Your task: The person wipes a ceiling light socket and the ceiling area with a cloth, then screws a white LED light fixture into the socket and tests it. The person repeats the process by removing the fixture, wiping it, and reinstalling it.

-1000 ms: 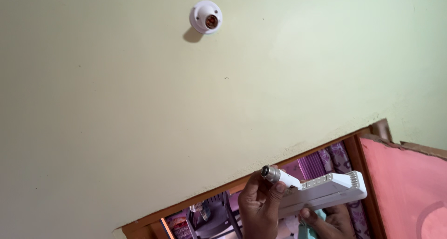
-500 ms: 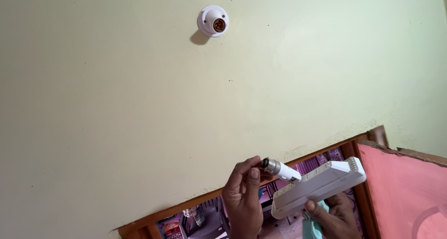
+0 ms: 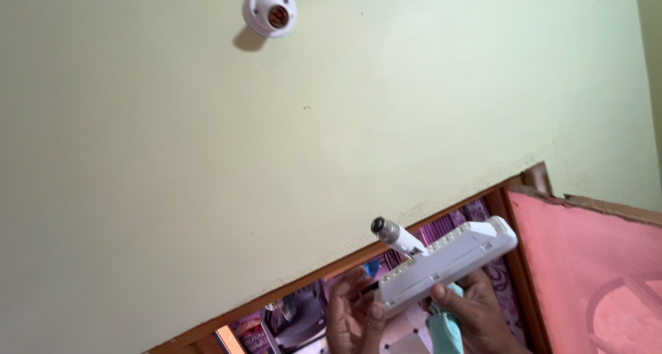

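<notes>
A white bar-shaped LED lamp (image 3: 448,261) with a metal bayonet base (image 3: 380,225) on a short neck is held up near the bottom of the view, base pointing up and left. My left hand (image 3: 350,314) grips the lamp's lower left end, thumb on its body. My right hand (image 3: 477,311) holds the lamp from below, with a teal cloth (image 3: 445,326) in the same hand. An empty white lamp holder (image 3: 270,9) is fixed high on the pale green wall (image 3: 207,154), far above the lamp.
A brown wooden door frame (image 3: 310,274) runs diagonally under the wall. Through the opening a room with purple fabric (image 3: 476,212) and dark objects shows. A pink door panel (image 3: 593,257) fills the lower right.
The lamp has risen a little toward the holder. My left hand has slid from the lamp's neck down to the end of its body. The view has shifted slightly.
</notes>
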